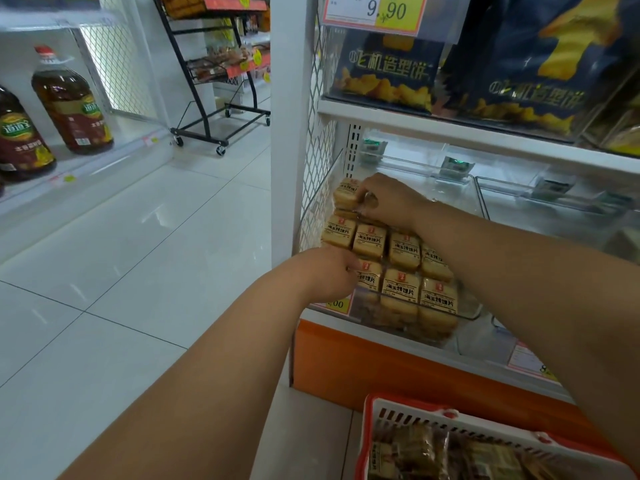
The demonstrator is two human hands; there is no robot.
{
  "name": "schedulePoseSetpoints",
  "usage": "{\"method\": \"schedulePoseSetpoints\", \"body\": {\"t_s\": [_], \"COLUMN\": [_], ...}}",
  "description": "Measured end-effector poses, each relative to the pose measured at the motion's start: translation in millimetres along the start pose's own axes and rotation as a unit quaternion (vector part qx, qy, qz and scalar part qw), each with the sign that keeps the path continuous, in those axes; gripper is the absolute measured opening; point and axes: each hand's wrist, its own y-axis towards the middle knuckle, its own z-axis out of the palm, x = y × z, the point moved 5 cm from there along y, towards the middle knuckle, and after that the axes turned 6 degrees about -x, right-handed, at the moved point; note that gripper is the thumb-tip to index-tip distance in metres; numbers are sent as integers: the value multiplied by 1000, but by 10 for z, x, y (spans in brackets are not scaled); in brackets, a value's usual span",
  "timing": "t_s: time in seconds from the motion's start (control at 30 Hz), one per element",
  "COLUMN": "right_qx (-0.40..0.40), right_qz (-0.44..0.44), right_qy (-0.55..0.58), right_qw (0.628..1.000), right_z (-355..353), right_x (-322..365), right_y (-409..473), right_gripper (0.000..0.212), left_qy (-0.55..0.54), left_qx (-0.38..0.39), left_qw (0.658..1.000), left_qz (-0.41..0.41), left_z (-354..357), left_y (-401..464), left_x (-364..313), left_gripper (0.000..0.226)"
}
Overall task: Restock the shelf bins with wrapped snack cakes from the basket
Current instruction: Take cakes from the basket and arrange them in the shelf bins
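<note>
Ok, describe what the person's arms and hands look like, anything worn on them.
Both forearms are bare as far as the picture shows: no sleeves, gloves, watch or bracelets. The left hand and right hand show no rings, though their fingers are partly hidden.

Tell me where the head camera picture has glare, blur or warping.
Head view: ceiling light glares off the glossy white floor tiles; the white shelf post bows from wide-angle distortion; the red and white plastic basket at the bottom edge is soft; the yellow wrapped snack cakes read sharply.

The price tag above the dark blue snack bags reads "9.90".
</note>
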Motion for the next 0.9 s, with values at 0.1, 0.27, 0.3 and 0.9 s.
{"method": "schedulePoseSetpoints", "body": {"t_s": [0.1, 0.27, 0.3, 0.9], "right_qx": [3, -5, -11, -57], "right_qz": [-4, 9, 15, 91], "right_qy": [-23, -15, -17, -89], "right_qw": [1000, 1000, 1000, 990], "right_z": [10, 84, 100, 154], "right_x": [8, 15, 26, 78], "right_y": [17, 74, 97, 152], "right_gripper": [26, 27, 26, 34], "left_qy": [-3, -3, -4, 23], "left_qx": [-2, 2, 2, -24], "left_qw": [1000, 1000, 1000, 999], "left_qz": [0, -7, -8, -3], "left_z": [-3, 21, 22, 8], "left_y": [0, 42, 47, 33], "left_x": [-3, 2, 4, 11], "left_gripper": [35, 36, 36, 37]}}
